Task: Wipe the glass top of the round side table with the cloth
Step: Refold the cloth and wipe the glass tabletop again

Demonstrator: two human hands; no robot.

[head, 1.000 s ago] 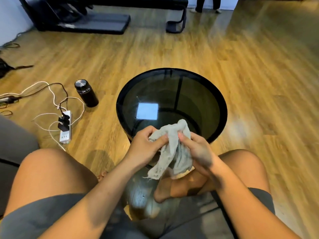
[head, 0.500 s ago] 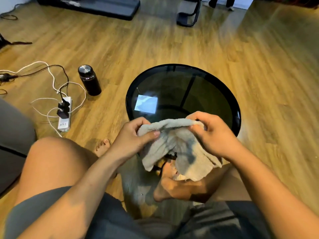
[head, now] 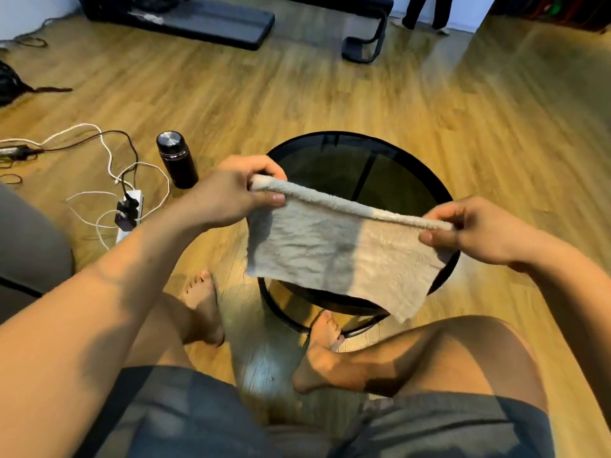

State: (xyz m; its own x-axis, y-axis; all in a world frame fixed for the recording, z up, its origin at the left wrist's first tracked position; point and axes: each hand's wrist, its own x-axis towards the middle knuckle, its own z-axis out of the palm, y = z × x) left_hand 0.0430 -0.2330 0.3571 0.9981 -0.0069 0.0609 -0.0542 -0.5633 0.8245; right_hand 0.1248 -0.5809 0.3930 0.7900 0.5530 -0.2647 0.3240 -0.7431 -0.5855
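Note:
A round side table with a dark glass top (head: 334, 163) and black rim stands on the wood floor in front of my knees. I hold a grey cloth (head: 330, 252) stretched flat in the air above the table's near half, which it hides. My left hand (head: 231, 193) pinches the cloth's upper left corner. My right hand (head: 476, 229) pinches its upper right corner. The cloth hangs down from that top edge and does not touch the glass.
A black bottle (head: 177, 158) stands on the floor left of the table, beside a power strip (head: 129, 209) with tangled cables. My bare feet (head: 201, 305) rest by the table's base ring. A dark treadmill base (head: 205, 18) and a person's legs (head: 426, 11) are far back.
The bunched cloth has been pulled open: my hands moved apart and upward, spreading it into a flat sheet over the table.

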